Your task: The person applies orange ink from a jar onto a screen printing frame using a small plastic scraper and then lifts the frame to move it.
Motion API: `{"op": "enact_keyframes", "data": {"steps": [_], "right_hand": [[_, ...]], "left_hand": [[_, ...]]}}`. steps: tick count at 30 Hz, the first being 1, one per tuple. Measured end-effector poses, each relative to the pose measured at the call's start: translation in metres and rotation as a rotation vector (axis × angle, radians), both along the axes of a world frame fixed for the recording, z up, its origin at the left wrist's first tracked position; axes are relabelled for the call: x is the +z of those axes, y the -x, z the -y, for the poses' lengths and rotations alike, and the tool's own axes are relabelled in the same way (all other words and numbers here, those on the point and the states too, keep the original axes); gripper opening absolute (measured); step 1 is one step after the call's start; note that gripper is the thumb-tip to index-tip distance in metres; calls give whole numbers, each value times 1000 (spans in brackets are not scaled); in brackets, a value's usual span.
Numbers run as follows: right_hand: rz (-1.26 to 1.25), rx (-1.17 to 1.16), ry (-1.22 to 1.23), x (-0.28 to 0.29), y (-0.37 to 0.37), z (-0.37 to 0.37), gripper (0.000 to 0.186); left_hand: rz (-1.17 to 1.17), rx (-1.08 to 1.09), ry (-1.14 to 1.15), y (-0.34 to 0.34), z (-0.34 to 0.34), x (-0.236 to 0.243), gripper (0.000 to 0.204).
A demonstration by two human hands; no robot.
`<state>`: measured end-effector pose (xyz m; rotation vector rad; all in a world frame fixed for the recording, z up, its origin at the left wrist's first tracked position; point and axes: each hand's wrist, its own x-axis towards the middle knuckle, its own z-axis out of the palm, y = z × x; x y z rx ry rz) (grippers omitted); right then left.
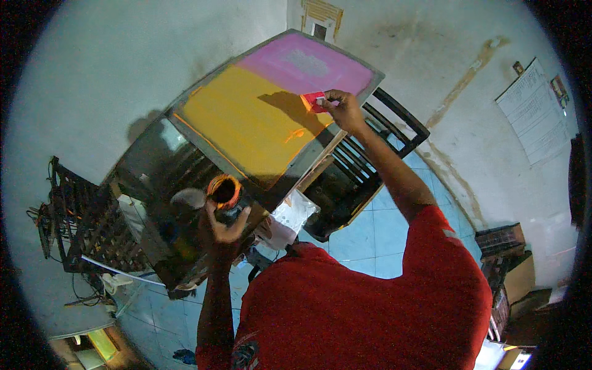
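1. Fingers (333, 96) of the right hand (346, 112) are clamping a red scraper (314, 100) by one side, apparently leaving its orange-smeared edge free over the yellow-and-pink panel (240, 117).
2. Fingers of the left hand (227, 230) are gripping an orange-rimmed jar (227, 204) beside the panel, probably for steadiness.

support: dark table (137, 169) | on it: grey-edged board (213, 161) | on board: yellow field (237, 126), pink field (308, 61), orange streaks (297, 133)

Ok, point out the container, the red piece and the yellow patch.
Container (232, 202): head view, on the near side of its orange-smeared rim.
Red piece (313, 101): head view, on its flat red face.
Yellow patch (240, 123): head view, around its middle.
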<state>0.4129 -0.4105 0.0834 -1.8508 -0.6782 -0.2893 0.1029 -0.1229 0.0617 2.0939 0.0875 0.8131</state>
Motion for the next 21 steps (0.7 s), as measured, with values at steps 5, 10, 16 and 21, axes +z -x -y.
{"op": "enact_keyframes", "data": {"steps": [5, 10, 16, 21], "right_hand": [[-233, 97, -433, 30, 51, -59, 13], [-225, 131, -553, 47, 82, -89, 9], [288, 60, -208, 64, 115, -102, 14], [682, 30, 132, 64, 109, -98, 27]], "left_hand": [[-129, -63, 64, -56, 19, 45, 57], [-148, -74, 35, -106, 25, 26, 58], [-98, -106, 107, -116, 35, 45, 58], [-26, -85, 123, -126, 19, 33, 56]]}}
